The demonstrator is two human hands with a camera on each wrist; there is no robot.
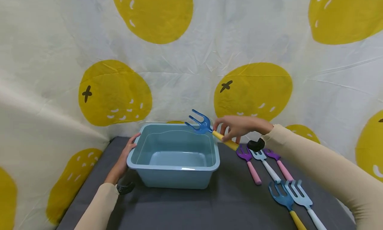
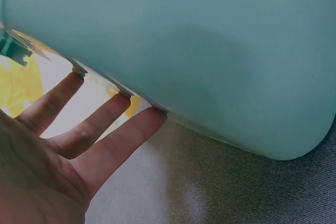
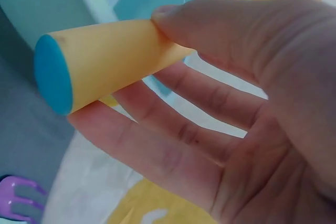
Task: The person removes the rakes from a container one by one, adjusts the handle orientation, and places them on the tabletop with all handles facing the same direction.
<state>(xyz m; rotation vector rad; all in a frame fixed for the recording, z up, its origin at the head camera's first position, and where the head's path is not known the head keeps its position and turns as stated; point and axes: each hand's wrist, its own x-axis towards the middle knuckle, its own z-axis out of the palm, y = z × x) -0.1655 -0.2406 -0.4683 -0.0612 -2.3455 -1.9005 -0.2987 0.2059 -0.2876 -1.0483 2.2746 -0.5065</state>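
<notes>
My right hand point(image 1: 239, 126) pinches a garden hand fork point(image 1: 204, 125) by its yellow handle, between thumb and fingers. The fork's blue tines point up and left over the right back rim of a light blue plastic basin point(image 1: 173, 179). In the right wrist view, the thumb and fingertips press the handle point(image 3: 110, 59), whose blue end faces the camera. At the basin's left side is my left hand point(image 1: 123, 161). Its straight fingers point(image 2: 118, 153) touch the basin wall in the left wrist view, while the thumb is hidden there. The basin's visible floor is bare.
Right of the basin, on the dark grey tablecloth point(image 1: 179, 206), lie several more hand forks: purple ones with pink handles point(image 1: 253, 173), pale blue ones with white handles point(image 1: 302, 196), and a blue one with a yellow handle point(image 1: 282, 199). A lemon-patterned curtain point(image 1: 185, 83) hangs behind.
</notes>
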